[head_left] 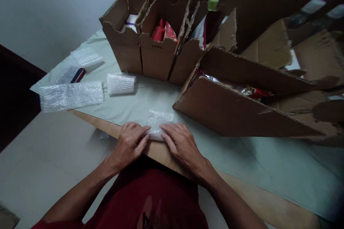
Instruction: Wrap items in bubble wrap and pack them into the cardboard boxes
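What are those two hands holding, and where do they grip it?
A small bubble-wrap bundle, pressed on the table: left hand on its near-left edge, right hand on its near-right edge.

This looks like a room in a home that I've turned into a packing spot. I'm at a wooden table [161,155] spread with a pale green cloth [268,164], next to a plain light wall [53,7] and a tiled floor [48,157]. Rough-torn cardboard boxes [158,57] stand in a row at the back, holding packets and a bottle [212,10] (nothing like shop shelving or labels). Bubble wrap sheets [71,94] and a wrapped roll [120,84] lie about the cloth.
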Tool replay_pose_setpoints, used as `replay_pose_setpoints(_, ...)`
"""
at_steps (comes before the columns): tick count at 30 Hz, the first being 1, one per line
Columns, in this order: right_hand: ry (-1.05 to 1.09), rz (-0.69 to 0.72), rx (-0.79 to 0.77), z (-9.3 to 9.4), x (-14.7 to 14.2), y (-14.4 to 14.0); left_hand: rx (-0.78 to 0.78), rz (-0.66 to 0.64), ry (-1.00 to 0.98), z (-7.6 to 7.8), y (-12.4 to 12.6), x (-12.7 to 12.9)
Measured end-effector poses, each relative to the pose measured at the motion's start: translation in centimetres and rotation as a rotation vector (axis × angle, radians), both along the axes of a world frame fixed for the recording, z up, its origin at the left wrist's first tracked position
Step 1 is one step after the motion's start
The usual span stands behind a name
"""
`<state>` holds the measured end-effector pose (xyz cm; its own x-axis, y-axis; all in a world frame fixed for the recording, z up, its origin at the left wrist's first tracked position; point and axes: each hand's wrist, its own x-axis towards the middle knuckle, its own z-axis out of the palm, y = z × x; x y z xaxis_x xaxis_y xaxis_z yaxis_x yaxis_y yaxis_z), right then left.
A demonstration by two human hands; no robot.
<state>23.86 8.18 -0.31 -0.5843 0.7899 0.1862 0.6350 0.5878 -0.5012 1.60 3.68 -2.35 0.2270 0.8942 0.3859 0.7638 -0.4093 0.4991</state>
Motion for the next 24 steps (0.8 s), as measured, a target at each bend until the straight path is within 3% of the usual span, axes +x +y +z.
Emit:
replay_pose_setpoints(2, -0.033, -0.063, 0.133, 0.3, -0.2, -0.3, -0.012, 0.079, 0.038, -0.5, 1.4, -0.1)
replay_pose_setpoints(4, -0.09, -0.036, 0.218, 0.3, -0.5, -0.2, -0.018, 0.151, 0.096, -1.1, 3.0, 0.0)
replay_pose_setpoints(7, -0.203, 0.048, 0.216, -0.1, -1.2, 0.6, -0.025, 0.212, 0.069, -1.3, 4.4, 0.1)
replay_pose_setpoints(10, -0.145, -0.002, 0.121, -0.9, -1.4, 1.7, -0.096, 0.28, -0.237, -0.4, 3.1, 0.1)
replay_pose_setpoints(14, 0.224, -0.174, -0.102, -1.2, -1.3, 1.5, -0.51, 0.321, -0.828, 0.8, -0.5, 0.8)
replay_pose_setpoints(17, 0.41, -0.214, -0.3, -0.6, -1.4, -0.5, -0.735, 0.246, -1.063, 1.0, -1.7, 2.3)
replay_pose_setpoints(20, 0.384, -0.172, -0.362, 0.7, -0.6, -2.3, -0.717, 0.211, -1.044, 1.3, -1.4, 3.8)
replay_pose_setpoints(24, 0.277, -0.158, -0.295, 3.5, 2.6, -3.2, -0.423, 0.133, -0.705, 2.2, -0.6, 5.1)
